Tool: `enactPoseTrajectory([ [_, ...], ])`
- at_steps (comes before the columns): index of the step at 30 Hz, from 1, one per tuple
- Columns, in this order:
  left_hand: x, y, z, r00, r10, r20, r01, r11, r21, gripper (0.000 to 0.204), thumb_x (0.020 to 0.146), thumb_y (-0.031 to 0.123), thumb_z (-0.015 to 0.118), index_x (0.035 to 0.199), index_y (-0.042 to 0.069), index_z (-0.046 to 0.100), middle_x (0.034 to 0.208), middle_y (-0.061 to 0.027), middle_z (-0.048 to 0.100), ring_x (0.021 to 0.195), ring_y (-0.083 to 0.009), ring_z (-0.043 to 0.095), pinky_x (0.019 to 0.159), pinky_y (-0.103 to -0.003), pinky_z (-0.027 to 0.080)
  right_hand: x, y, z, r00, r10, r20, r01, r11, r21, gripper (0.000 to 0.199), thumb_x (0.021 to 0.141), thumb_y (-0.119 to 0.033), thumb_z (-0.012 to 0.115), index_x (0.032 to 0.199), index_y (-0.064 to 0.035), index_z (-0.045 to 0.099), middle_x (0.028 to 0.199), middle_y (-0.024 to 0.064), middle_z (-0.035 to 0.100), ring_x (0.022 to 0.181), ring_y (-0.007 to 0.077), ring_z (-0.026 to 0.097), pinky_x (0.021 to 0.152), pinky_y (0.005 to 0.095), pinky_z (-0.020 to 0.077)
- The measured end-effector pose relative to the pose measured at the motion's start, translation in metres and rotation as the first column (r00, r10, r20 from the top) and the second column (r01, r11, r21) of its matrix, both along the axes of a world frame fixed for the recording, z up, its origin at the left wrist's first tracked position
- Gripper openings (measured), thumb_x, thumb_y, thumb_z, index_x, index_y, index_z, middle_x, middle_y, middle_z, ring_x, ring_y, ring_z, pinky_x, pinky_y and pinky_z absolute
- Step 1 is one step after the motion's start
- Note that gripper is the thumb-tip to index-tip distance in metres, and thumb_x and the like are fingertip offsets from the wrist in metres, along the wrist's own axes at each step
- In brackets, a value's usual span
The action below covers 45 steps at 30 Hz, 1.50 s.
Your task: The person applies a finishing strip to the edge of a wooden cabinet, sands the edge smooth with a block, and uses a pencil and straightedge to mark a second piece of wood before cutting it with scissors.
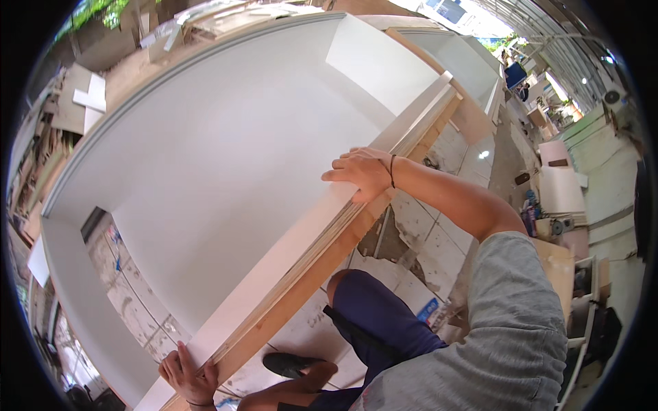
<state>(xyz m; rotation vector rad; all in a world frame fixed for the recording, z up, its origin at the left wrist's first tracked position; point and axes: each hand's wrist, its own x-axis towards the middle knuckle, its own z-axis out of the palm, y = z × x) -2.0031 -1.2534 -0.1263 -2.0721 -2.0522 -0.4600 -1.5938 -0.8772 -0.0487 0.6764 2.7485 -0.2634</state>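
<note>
A long narrow board (274,268) with a whitish face runs diagonally along the near side of a large white box-like cabinet (226,137), which lies with its hollow side up. Beneath the board's outer edge shows a strip of bare brown wood (308,282). My right hand (363,172) grips over the board past its middle, fingers reaching toward the inside and thumb on the near side. Lower left, my left hand (186,375) clasps the same board near its closer end, with the fingers on top and the thumb against the outer edge.
White cut panels (90,96) and scrap wood (48,168) lie beyond the cabinet on the left. Another white cabinet (466,58) stands at the far right. Cracked, dirty floor tiles (425,229) surround my legs. Tools and a small wooden table (552,264) are on the right.
</note>
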Motion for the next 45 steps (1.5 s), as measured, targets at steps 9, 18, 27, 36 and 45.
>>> enactPoseTrajectory([
  [9,0.000,0.000,-0.008,0.994,-0.011,-0.112,0.014,0.999,0.030,0.062,0.091,0.049,0.043,0.127,-0.001,0.050,0.094,-0.0174,0.052,0.085,-0.0344,0.051,0.084,-0.047,0.037,0.131,0.022,0.026,0.981,-0.056,-0.186,0.141,0.864,0.483,0.056,0.070,-0.001,0.059,0.123,-0.0171,0.053,0.095,0.0017,0.057,0.097,0.0201,0.052,0.091,0.0368,0.0367],
  [18,-0.001,-0.027,0.000,0.975,0.141,-0.170,-0.152,0.987,-0.052,0.066,0.090,0.055,0.045,0.127,0.000,0.051,0.104,-0.0178,0.055,0.098,-0.0368,0.052,0.094,-0.051,0.035,0.133,0.070,-0.050,0.948,-0.001,-0.319,0.135,0.908,0.397,0.048,0.074,-0.001,0.061,0.120,-0.0139,0.058,0.100,0.0044,0.061,0.104,0.0238,0.052,0.094,0.0422,0.0364],
  [27,0.010,0.011,0.014,0.993,0.105,0.054,-0.104,0.994,-0.009,0.064,0.081,0.058,0.058,0.117,0.006,0.059,0.099,-0.0127,0.056,0.100,-0.0291,0.053,0.094,-0.043,0.036,0.279,0.137,-0.099,0.976,-0.213,-0.052,0.213,0.869,0.446,0.055,0.073,0.001,0.048,0.128,0.0019,0.048,0.134,0.0272,0.045,0.132,0.0440,0.034,0.112,0.0535,0.0215],
  [36,0.027,-0.023,0.009,0.980,0.144,0.141,-0.151,0.988,0.040,0.056,0.082,0.055,0.059,0.117,0.012,0.059,0.101,-0.0080,0.054,0.099,-0.0248,0.052,0.090,-0.043,0.037,0.141,0.050,-0.034,0.954,-0.018,-0.298,0.049,0.994,0.099,0.044,0.066,-0.007,0.068,0.107,-0.0025,0.052,0.091,0.0151,0.052,0.096,0.0362,0.048,0.083,0.0464,0.0390],
  [45,0.003,-0.017,0.005,0.979,0.112,0.169,-0.119,0.992,0.035,0.057,0.075,0.051,0.068,0.118,0.015,0.061,0.102,-0.0068,0.055,0.102,-0.0238,0.051,0.093,-0.043,0.036,0.148,0.100,-0.048,0.960,0.256,-0.109,-0.176,0.861,0.477,0.049,0.063,-0.006,0.068,0.109,-0.0034,0.054,0.101,0.0155,0.051,0.104,0.0376,0.047,0.088,0.0478,0.0385],
])
